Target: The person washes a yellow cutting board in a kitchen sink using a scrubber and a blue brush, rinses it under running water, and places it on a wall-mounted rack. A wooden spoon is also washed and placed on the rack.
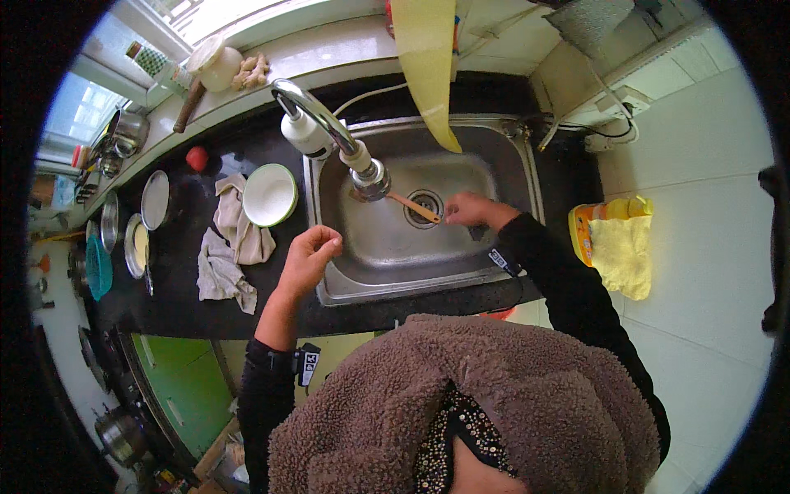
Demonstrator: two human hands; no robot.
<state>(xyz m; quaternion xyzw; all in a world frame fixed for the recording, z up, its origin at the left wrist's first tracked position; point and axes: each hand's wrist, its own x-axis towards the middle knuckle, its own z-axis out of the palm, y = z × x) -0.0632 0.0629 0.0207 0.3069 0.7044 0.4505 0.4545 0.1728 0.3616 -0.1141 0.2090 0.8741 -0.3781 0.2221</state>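
My left hand (313, 252) hovers over the left rim of the stainless steel sink (370, 247), fingers curled in and nothing visible in them. Over the right part of the basin is my right hand (472, 210), slightly blurred, its fingertips close to the end of a wooden handle (415, 206). Whether they touch it I cannot tell. That handle lies in the basin across the drain (423, 209), and its other end is hidden beneath the faucet (370, 179). A white bowl with a green rim (270, 194) stands on the counter left of the sink.
Crumpled cloths (231, 247) lie beside the bowl, with a red tomato-like item (197, 159) behind. Plates and a pan (136, 247) line the left counter. A yellow strip (429, 68) hangs over the sink's back. A yellow cloth (623, 247) hangs at right.
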